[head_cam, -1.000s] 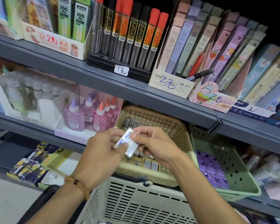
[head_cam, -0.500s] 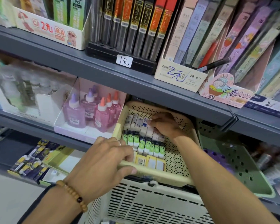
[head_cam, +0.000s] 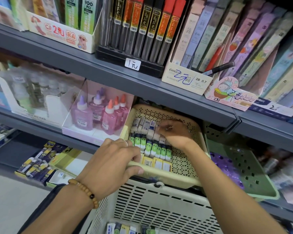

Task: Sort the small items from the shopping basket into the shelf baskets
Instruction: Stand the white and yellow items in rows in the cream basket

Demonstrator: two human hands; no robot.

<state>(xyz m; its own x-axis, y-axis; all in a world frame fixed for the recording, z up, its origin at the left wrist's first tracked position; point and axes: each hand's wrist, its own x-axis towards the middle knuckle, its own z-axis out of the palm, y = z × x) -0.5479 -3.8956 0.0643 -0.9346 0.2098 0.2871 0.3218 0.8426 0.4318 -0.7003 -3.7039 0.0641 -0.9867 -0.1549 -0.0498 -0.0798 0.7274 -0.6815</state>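
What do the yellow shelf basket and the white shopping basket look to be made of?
Yellow shelf basket: apparently moulded plastic, matte pale yellow, with punched round holes and a thick rolled rim. White shopping basket: likely rigid plastic too, off-white with a slight sheen, its walls cut into even rows of slots.

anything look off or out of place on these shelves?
One thing: a black pen lies slanted across the top of the 2B 0.7 lead box on the upper shelf, while the packs around it stand upright. The erasers in the yellow basket sit in neat rows. Nothing looks spilled or damaged.
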